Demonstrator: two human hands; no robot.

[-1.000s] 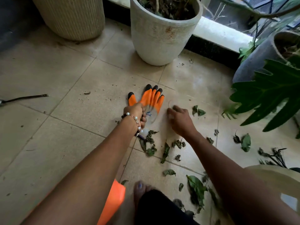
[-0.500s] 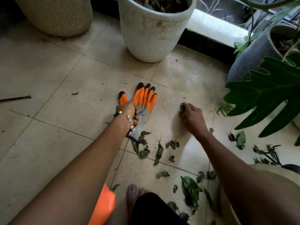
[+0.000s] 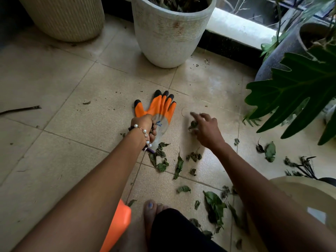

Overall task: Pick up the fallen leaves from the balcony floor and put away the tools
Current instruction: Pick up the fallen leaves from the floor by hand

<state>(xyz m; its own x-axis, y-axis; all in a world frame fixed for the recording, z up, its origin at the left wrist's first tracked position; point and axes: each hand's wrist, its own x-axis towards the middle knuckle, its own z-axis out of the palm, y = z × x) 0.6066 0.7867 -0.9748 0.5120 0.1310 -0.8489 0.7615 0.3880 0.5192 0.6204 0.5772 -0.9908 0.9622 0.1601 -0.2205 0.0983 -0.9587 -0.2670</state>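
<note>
An orange and grey work glove [image 3: 160,110] lies flat on the tiled floor, its black fingertips pointing away from me. My left hand [image 3: 145,127], wearing a bead bracelet, grips the glove at its cuff. My right hand [image 3: 205,126] hovers just right of the glove and pinches a small clump of dry leaves [image 3: 193,124] in its fingers. Several fallen leaves [image 3: 179,165] lie scattered on the tiles below both hands, with a bigger green leaf [image 3: 214,206] nearer my foot.
A white ribbed pot [image 3: 169,35] stands behind the glove, a beige pot [image 3: 63,17] at far left. A grey pot [image 3: 283,53] with broad green leaves [image 3: 298,91] fills the right. A thin stick [image 3: 20,110] lies at left. A cream basin rim [image 3: 307,188] and an orange object [image 3: 118,226] sit near me.
My right hand has lifted off the floor with a clump of leaves and drawn back towards me. My left hand keeps its grip on the glove cuff.
</note>
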